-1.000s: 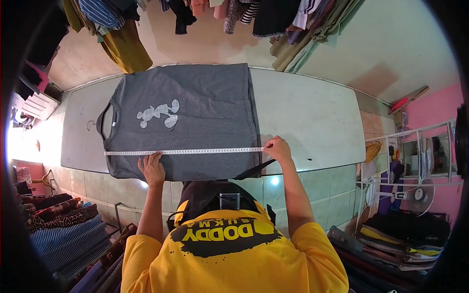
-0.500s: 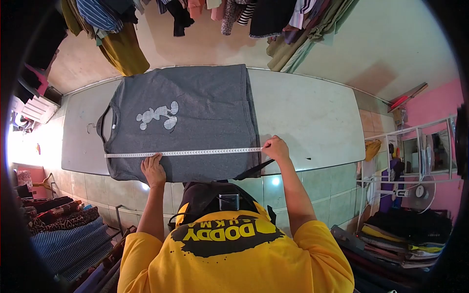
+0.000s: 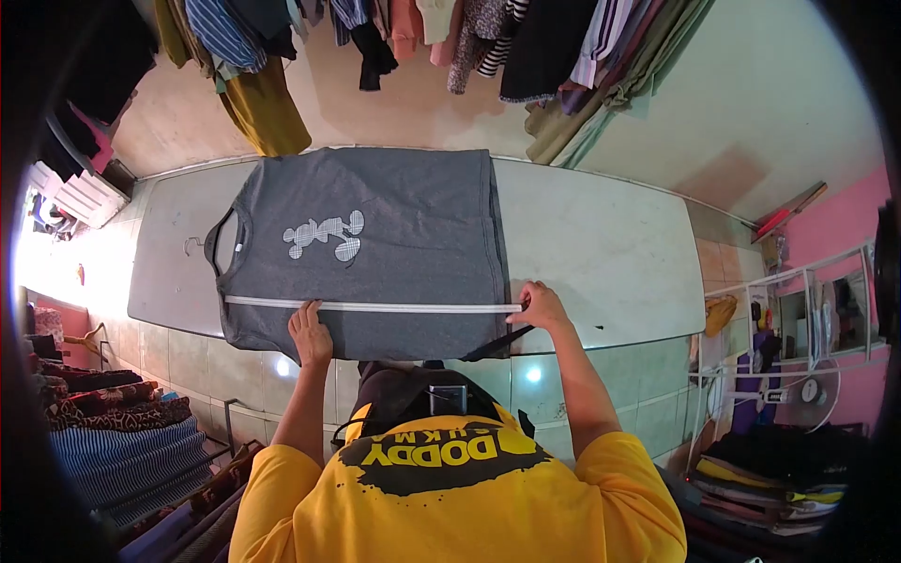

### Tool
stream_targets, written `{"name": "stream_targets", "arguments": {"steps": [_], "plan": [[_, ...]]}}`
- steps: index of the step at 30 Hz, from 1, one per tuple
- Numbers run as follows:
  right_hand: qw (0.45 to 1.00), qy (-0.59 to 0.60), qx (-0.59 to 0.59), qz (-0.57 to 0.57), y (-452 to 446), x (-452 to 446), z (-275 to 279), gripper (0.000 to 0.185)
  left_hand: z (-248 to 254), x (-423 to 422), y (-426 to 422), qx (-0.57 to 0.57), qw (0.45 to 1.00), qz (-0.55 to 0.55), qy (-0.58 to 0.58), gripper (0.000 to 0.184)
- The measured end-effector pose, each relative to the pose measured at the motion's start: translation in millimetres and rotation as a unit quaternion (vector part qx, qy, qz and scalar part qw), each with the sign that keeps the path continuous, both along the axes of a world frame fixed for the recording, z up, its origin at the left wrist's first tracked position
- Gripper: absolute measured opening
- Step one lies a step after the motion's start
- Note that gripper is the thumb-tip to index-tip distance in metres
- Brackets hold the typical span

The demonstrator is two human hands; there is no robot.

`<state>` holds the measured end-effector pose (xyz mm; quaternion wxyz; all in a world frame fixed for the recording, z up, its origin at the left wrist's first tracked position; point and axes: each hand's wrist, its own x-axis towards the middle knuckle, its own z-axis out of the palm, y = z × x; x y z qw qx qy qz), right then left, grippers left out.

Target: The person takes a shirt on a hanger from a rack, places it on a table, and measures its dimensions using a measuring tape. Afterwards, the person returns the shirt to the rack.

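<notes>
A grey T-shirt (image 3: 404,253) with a checked cartoon-figure print (image 3: 324,235) lies flat on the pale table (image 3: 601,244), its neck to the left. The hook of a hanger (image 3: 193,247) sticks out at the neck. A white measuring tape (image 3: 413,308) runs straight along the shirt from its shoulder to its hem. My left hand (image 3: 309,330) rests on the shirt, fingers spread, fingertips at the tape's lower edge. At the hem, my right hand (image 3: 540,305) pinches the tape's right end, and a dark strap-like strip (image 3: 497,345) shows below it.
Clothes (image 3: 432,38) hang above the table's far side. Folded garments (image 3: 122,422) lie at the lower left, and more stacked clothes (image 3: 779,469) at the lower right. A white metal rack (image 3: 807,281) and a fan (image 3: 807,392) are on the right.
The camera view has shifted, so the table and shirt appear lower and a little to the right. Both hands keep nearly the same places on the tape and shirt.
</notes>
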<state>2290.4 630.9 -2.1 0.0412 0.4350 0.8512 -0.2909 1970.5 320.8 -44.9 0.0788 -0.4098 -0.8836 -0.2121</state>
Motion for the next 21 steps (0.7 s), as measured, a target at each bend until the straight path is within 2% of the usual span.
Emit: {"name": "stream_targets", "arguments": {"steps": [1, 2, 5, 9, 12, 14, 16, 19, 21], "plan": [[1.000, -0.006, -0.001, 0.013, 0, 0, 0, 0.059, -5, -1, -2, 0.025, 1.000, 0.007, 0.003, 0.045], [1.000, -0.004, 0.003, 0.014, 0, 0, 0, 0.059, -9, -2, -2, 0.050, 0.999, 0.014, 0.007, 0.047], [1.000, -0.004, -0.015, -0.002, -2, -1, 5, 0.075, -18, -1, -1, 0.093, 0.994, 0.059, 0.020, 0.049], [0.999, 0.019, -0.027, -0.020, -5, -1, 8, 0.077, -17, -2, -1, 0.096, 0.994, 0.052, 0.014, 0.049], [0.999, 0.029, 0.010, -0.016, -4, 1, 1, 0.075, -10, -1, -2, 0.090, 0.995, 0.051, -0.001, 0.049], [0.990, 0.117, -0.060, -0.058, 8, 7, -4, 0.069, -6, 1, -1, 0.075, 0.996, 0.045, -0.002, 0.049], [0.959, 0.238, -0.071, -0.135, 22, 9, 27, 0.057, -6, 0, -1, 0.068, 0.997, 0.046, -0.004, 0.049], [0.903, 0.381, 0.029, -0.198, 53, 14, 107, 0.040, -3, 1, -1, 0.058, 0.997, 0.048, -0.010, 0.048], [0.854, 0.480, 0.068, -0.189, 66, 21, 162, 0.034, -1, 1, 0, 0.058, 0.997, 0.048, -0.016, 0.048]]}}
